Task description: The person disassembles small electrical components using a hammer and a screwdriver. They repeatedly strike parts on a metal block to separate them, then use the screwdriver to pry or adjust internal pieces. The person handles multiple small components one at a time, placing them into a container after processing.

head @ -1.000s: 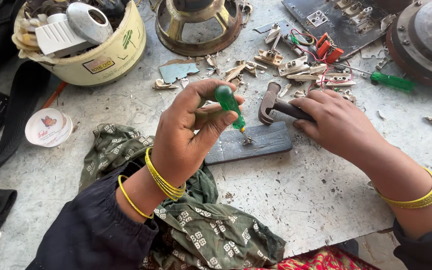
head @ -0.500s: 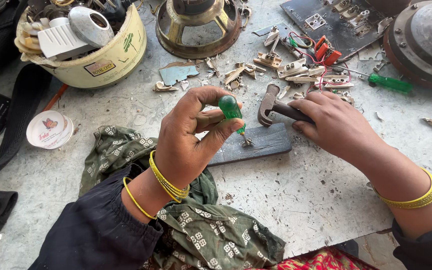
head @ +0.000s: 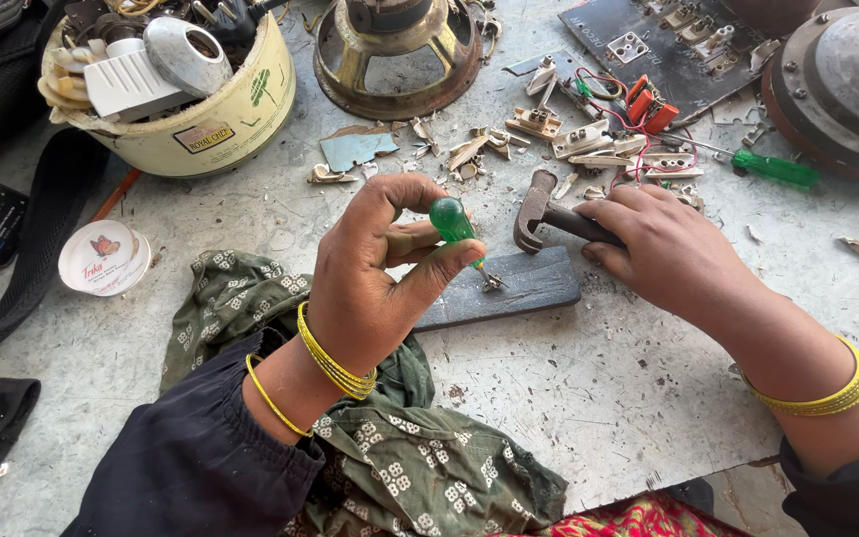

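My left hand [head: 375, 278] grips a small green-handled screwdriver [head: 452, 222], its tip pressed down on a little metal part [head: 494, 282]. That part lies on a dark flat slab [head: 519, 288] on the grey work surface. My right hand [head: 663, 249] holds the dark handle of a hammer [head: 541, 209], whose rusty head rests just above the slab's far edge. Yellow bangles ring both wrists.
A cream bucket of scrap parts [head: 191, 119] stands at the back left, a round metal frame [head: 400, 50] behind centre. Broken switch pieces and red wires [head: 608, 139], a second green screwdriver [head: 773, 167], a white lid [head: 101, 259] and green patterned cloth [head: 380, 467] lie around.
My left hand has turned the screwdriver more upright on the small part. The hammer head has stayed low beside the slab.
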